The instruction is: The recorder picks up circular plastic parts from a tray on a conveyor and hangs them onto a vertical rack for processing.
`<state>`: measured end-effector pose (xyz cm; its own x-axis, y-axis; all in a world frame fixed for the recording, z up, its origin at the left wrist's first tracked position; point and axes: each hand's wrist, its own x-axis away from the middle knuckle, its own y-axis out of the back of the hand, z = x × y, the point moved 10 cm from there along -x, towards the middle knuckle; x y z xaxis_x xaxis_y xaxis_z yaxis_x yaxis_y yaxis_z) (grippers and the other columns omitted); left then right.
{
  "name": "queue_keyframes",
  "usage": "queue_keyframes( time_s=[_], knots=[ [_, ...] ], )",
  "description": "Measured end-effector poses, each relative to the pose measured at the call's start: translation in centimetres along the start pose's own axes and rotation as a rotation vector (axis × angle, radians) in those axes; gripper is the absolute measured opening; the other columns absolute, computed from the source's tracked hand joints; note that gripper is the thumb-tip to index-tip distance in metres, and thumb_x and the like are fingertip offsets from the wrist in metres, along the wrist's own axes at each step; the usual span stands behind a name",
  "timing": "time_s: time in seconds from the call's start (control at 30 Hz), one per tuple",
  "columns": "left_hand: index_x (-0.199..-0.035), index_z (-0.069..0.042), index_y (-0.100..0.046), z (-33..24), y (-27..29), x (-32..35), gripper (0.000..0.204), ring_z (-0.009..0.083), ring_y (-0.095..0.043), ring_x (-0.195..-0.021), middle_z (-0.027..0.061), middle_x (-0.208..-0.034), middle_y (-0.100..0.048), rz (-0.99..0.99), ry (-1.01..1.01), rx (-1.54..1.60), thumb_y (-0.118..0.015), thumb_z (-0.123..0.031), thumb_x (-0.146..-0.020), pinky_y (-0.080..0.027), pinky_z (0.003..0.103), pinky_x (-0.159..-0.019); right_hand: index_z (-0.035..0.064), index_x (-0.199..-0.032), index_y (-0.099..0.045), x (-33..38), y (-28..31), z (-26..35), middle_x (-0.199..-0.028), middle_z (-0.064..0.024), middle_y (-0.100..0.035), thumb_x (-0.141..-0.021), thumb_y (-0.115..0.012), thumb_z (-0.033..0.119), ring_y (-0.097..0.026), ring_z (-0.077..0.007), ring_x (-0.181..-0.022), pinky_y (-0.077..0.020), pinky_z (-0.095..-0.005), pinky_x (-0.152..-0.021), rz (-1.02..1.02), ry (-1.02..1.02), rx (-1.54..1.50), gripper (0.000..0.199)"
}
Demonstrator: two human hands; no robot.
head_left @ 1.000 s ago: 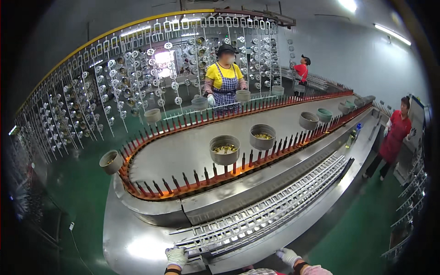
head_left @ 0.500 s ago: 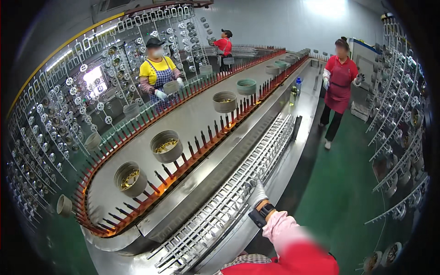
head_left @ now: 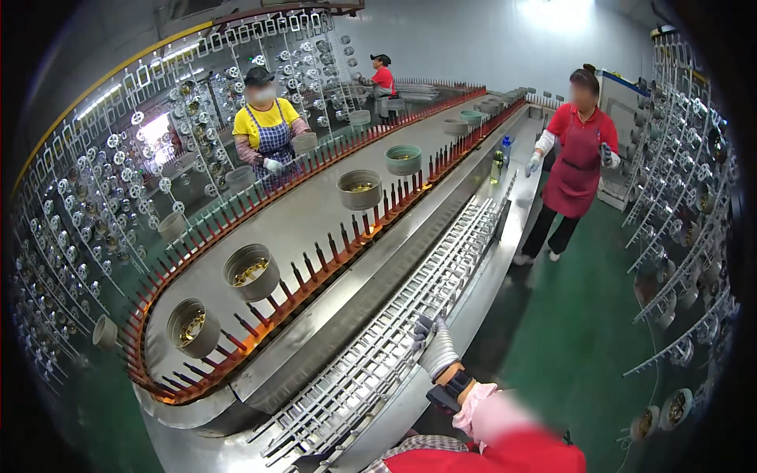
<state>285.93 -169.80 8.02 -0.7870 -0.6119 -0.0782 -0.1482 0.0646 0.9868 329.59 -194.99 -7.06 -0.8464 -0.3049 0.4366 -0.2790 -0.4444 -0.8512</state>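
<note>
My right hand (head_left: pixel 434 344), in a pale ribbed glove with grey fingers, reaches in from the lower right, with a black band and a small black box at the wrist. Its fingers are loosely bent and apart over the near edge of a stack of long silvery metal hanging racks (head_left: pixel 371 359); whether they touch a bar I cannot tell. Nothing shows in the fingers. The racks lie lengthwise along the metal bench (head_left: pixel 473 299). My left hand is out of view.
An oval conveyor (head_left: pixel 315 229) with red-based dark spindles carries round tubs (head_left: pixel 251 272) of gold-coloured parts. A person in a red apron (head_left: pixel 579 177) stands right; one in yellow (head_left: pixel 272 134) works across the line, another further back. Racks of shiny parts (head_left: pixel 686 221) hang both sides. Bottles (head_left: pixel 496 167) stand on the bench.
My view has shifted slightly, and my gloved fingers show more plainly above the racks. The person in the red apron has stepped nearer the bench. The person in yellow has lowered one hand.
</note>
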Motion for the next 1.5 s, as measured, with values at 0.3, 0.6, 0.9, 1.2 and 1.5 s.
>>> queue_keyframes(
  time_s=[0.3,0.6,0.9,1.2,1.5],
  knots=[
    [-0.089,-0.014,-0.061,-5.6,-0.8,-0.6,0.023,0.0273,-0.051,-0.081,0.0065,-0.078,-0.06,-0.014,0.083,-0.04,-0.059,-0.028,-0.071,-0.04,0.042,-0.076,0.0092,-0.087,-0.05,-3.1,0.7,4.8,-0.065,-0.0024,-0.048,-0.083,-0.043,0.051,-0.041,-0.0112,-0.048,-0.0367,-0.0249,-0.043,0.028,-0.051,-0.003,0.042],
    [-0.073,-0.019,-0.066,-6.8,-8.6,-7.9,0.028,0.0198,-0.055,-0.075,0.0011,-0.069,-0.061,-0.093,0.108,0.009,-0.062,-0.045,-0.063,-0.028,0.042,-0.083,0.0162,-0.092,-0.051,-11.7,1.9,8.1,-0.071,-0.0026,-0.052,-0.081,-0.045,0.05,-0.041,-0.0109,-0.054,-0.0366,-0.0221,-0.045,0.054,-0.053,0.115,0.036],
    [-0.097,-0.01,-0.06,-11.8,-9.4,-10.5,0.031,0.0252,-0.052,-0.093,0.0128,-0.092,-0.06,0.041,0.197,0.44,-0.059,-0.031,-0.074,-0.038,0.039,-0.083,0.0132,-0.117,-0.045,-18.5,8.1,16.3,-0.116,-0.0105,-0.045,-0.082,-0.049,0.043,-0.044,-0.0207,-0.101,-0.0337,-0.0397,-0.089,0.003,0.033,0.299,0.046],
    [-0.11,-0.001,-0.049,-18.9,-3.8,-28.8,0.044,0.0281,-0.051,-0.098,0.0172,-0.103,-0.055,-0.188,0.094,0.676,-0.052,-0.035,-0.081,-0.038,0.034,-0.087,0.0059,-0.102,-0.051,-8.5,-9.4,20.7,-0.103,-0.0138,-0.052,-0.072,-0.051,0.009,-0.047,-0.0309,-0.097,-0.0296,-0.0437,-0.093,0.552,1.37,1.782,0.03],
    [-0.121,-0.002,-0.036,-18.6,-11.1,-40.8,0.05,0.0391,-0.035,-0.114,0.0238,-0.122,-0.04,-0.334,0.348,0.727,-0.048,-0.031,-0.082,-0.031,0.036,-0.093,0.0076,-0.091,-0.052,-12.1,-10.8,23.4,-0.092,-0.0107,-0.053,-0.065,-0.05,0.002,-0.047,-0.0272,-0.092,-0.0291,-0.0448,-0.087,0.624,1.38,1.903,0.027]
  ],
)
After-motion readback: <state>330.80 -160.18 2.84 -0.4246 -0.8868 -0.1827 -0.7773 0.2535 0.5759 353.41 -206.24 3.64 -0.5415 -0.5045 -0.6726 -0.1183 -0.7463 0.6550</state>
